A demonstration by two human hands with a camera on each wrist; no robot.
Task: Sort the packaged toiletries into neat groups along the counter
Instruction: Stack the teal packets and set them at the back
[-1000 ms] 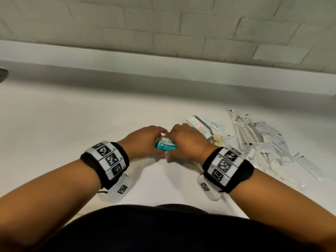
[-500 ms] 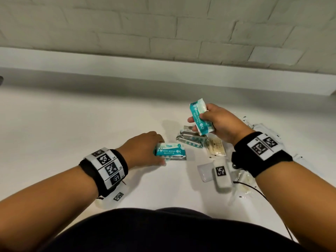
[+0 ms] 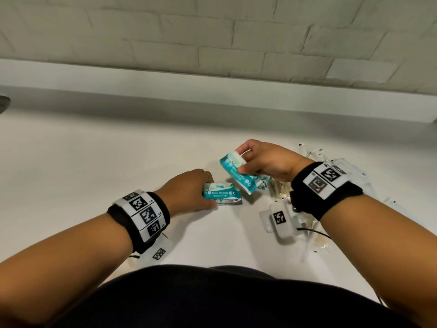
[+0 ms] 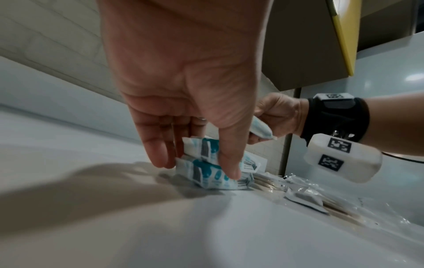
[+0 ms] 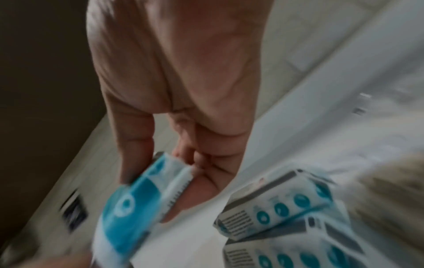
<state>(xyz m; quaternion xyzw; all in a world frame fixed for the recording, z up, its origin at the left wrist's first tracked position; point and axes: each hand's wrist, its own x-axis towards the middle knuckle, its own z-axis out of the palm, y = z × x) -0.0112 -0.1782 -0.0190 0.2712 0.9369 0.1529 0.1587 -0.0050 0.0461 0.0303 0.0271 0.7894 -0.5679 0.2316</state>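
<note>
Black wristbands (image 3: 139,221) with white coded marker tiles wrap both bare forearms. A dark garment (image 3: 212,299) covers the torso

Teal wipes packs (image 3: 221,193) stacked on counter; another pack (image 3: 236,172) held tilted above.

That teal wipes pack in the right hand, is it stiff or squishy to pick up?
Probably soft: the wipes pack is a film pouch with crimped ends. Likely light, since the right hand lifts it by a fingertip pinch. The glossy wrapper may be slippery.

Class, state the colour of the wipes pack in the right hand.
Teal and white wipes pack, clearest in the head view.
</note>
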